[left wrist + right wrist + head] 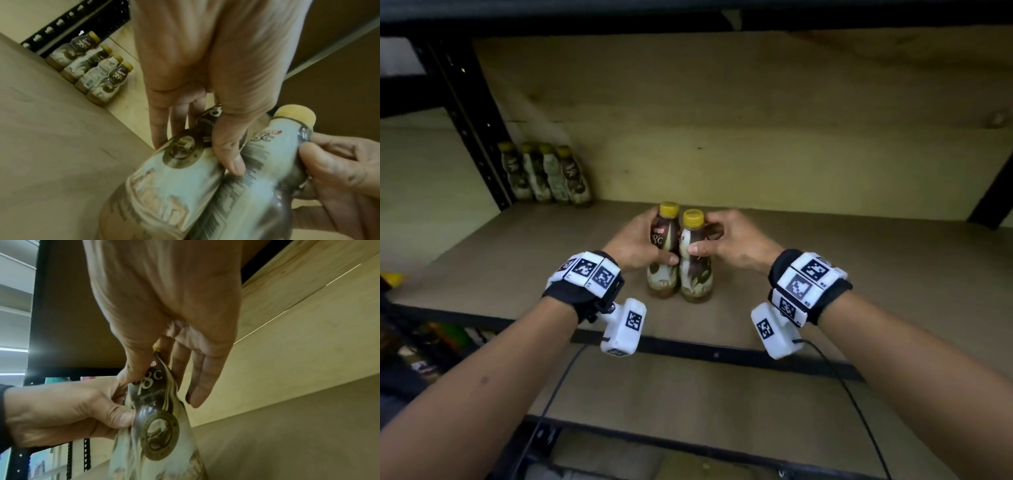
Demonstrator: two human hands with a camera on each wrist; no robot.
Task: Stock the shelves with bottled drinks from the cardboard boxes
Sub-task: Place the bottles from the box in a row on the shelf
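Two coffee bottles side by side near the shelf's front edge, one in each hand.

The left bottle (663, 253) and right bottle (695, 260) stand touching on the shelf board (517, 260). The left hand (635, 245) wraps one, the right hand (736, 241) pinches the other. The left wrist view shows the right bottle's barcode side; four more bottles (546, 174) line the back left corner by the black upright (472, 116).

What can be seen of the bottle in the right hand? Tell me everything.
The right-hand bottle is a small, waisted, clear plastic drink bottle with a yellow screw cap and a cream-and-brown printed sleeve; dark brown drink shows at the neck. The cap is on. It stands upright near the front of the shelf board, pressed side by side against the left-hand bottle. The right hand grips its upper body, thumb in front and fingers behind.
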